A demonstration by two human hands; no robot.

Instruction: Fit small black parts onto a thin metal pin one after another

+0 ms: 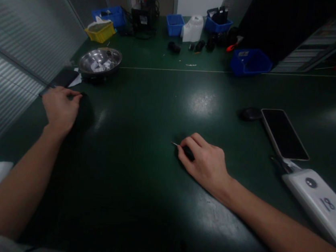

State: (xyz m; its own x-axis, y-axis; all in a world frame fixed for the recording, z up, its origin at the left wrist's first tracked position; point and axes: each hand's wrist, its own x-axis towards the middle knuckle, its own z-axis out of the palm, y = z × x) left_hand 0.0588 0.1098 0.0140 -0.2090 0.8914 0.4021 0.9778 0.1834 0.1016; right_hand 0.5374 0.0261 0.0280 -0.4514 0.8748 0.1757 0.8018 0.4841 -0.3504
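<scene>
At the left side of the green table (139, 110), my left hand (61, 105) is closed in a pinch. A small dark piece (83, 93) shows at its fingertips, too small to name. In front of me near the middle, my right hand (205, 160) is wrapped round a small tool with a thin metal tip (174, 143). Its dark handle lies mostly hidden under the fingers, and the tip points left, close above or on the tabletop. Beyond my left hand stands a metal bowl (118, 64) with white scraps in it.
On the right lie a phone (285, 133), a black rounded object (250, 114) and a white device (320, 200) with a round button. Blue bins (250, 63), a yellow bin (101, 33) and a white housing (193, 28) line the back. A dark flat object (66, 77) lies behind my left hand.
</scene>
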